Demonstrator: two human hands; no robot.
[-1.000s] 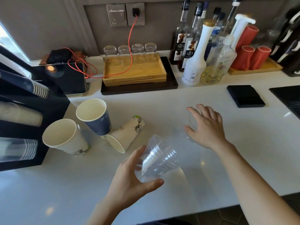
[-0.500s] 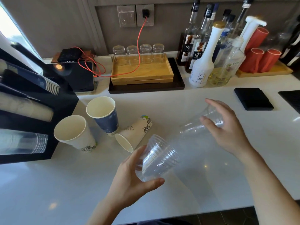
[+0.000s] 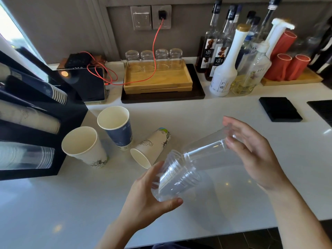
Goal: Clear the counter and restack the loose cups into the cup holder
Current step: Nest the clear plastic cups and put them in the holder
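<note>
My left hand [image 3: 143,196] grips a stack of clear plastic cups [image 3: 177,175] above the white counter [image 3: 71,203]. My right hand [image 3: 255,151] holds another clear plastic cup [image 3: 206,148] by its base, its mouth slid partly over the stack. On the counter stand a white paper cup [image 3: 84,148] and a blue paper cup [image 3: 118,128]. A small patterned paper cup [image 3: 150,148] lies on its side between them and my hands. The black cup holder [image 3: 68,123] at the left holds rows of blue, white and clear cups.
A wooden tray [image 3: 158,81] with several upturned glasses sits on a black tray at the back. A red cable [image 3: 154,44] runs from the wall socket to a dark device [image 3: 86,83]. Syrup bottles [image 3: 224,69], red cups [image 3: 287,67] and a black pad [image 3: 280,108] stand at the right.
My right hand picked a clear cup off the counter, lifted it and brought its mouth onto the stack in my left hand. The view shifted slightly leftward.
</note>
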